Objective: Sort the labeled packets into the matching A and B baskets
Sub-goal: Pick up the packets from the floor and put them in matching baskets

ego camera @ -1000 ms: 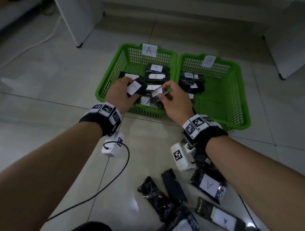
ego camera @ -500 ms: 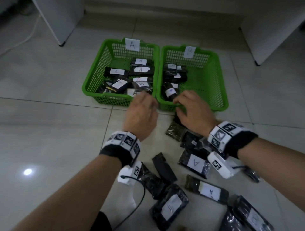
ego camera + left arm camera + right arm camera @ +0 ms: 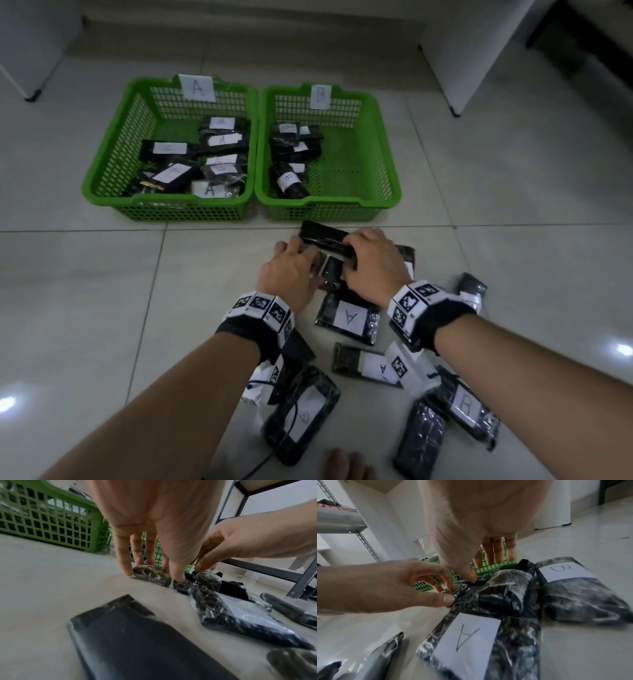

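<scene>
Two green baskets stand side by side on the tiled floor, basket A on the left and basket B on the right, each with several dark packets inside. In front of them lies a pile of packets. My left hand and right hand both pinch a dark, face-down packet at the pile's far end. Whether they share one packet I cannot tell. The left wrist view shows the left hand with fingers and thumb around a crinkled packet. The right hand has its thumb on a packet.
Loose packets lie near me: two labelled A, one labelled B, and several face down. White cabinet legs stand behind the baskets. A metal rack stands to the right. A toe shows at the bottom edge.
Both hands let go of packets over the baskets and drew back to the floor pile. They now pinch a dark packet at its far end.
</scene>
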A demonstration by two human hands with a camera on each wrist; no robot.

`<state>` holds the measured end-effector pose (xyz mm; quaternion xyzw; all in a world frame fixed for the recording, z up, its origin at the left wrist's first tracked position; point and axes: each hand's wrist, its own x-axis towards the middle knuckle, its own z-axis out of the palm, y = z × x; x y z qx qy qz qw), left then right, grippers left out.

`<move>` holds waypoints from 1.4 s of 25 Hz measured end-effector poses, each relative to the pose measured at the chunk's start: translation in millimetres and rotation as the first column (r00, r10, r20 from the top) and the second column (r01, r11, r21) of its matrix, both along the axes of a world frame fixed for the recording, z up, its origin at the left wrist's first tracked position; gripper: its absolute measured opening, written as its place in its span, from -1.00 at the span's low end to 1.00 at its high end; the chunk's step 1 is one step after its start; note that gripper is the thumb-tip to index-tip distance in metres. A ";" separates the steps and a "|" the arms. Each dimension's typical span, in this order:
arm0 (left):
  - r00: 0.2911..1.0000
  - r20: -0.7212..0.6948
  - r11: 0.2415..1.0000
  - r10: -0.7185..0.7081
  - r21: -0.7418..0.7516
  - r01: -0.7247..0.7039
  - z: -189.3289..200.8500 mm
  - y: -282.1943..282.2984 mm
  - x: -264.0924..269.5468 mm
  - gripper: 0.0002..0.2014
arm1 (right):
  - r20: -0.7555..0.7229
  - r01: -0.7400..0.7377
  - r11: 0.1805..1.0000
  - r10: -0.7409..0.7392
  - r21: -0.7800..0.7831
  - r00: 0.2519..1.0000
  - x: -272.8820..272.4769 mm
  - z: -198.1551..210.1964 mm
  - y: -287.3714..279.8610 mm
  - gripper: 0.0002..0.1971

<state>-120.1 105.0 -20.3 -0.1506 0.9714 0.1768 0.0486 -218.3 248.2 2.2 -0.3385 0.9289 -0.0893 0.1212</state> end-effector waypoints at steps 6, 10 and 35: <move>0.995 0.017 0.994 0.101 0.045 -0.102 3.0 -9.6 -11.7 -0.54 | 0.004 -0.047 0.990 0.047 0.136 0.999 -18.1 -15.5 -20.5 -0.40; 0.885 -0.096 0.794 0.455 0.494 -0.355 0.0 -39.3 5.6 -0.79 | 0.010 0.002 0.996 -0.003 0.084 1.000 -23.7 -17.4 -27.5 -0.52; 0.741 -0.398 0.718 0.541 0.677 -0.161 83.3 -122.0 -47.8 -0.69 | 0.379 0.496 0.561 -0.320 -0.663 0.868 -69.0 46.7 -70.6 -0.74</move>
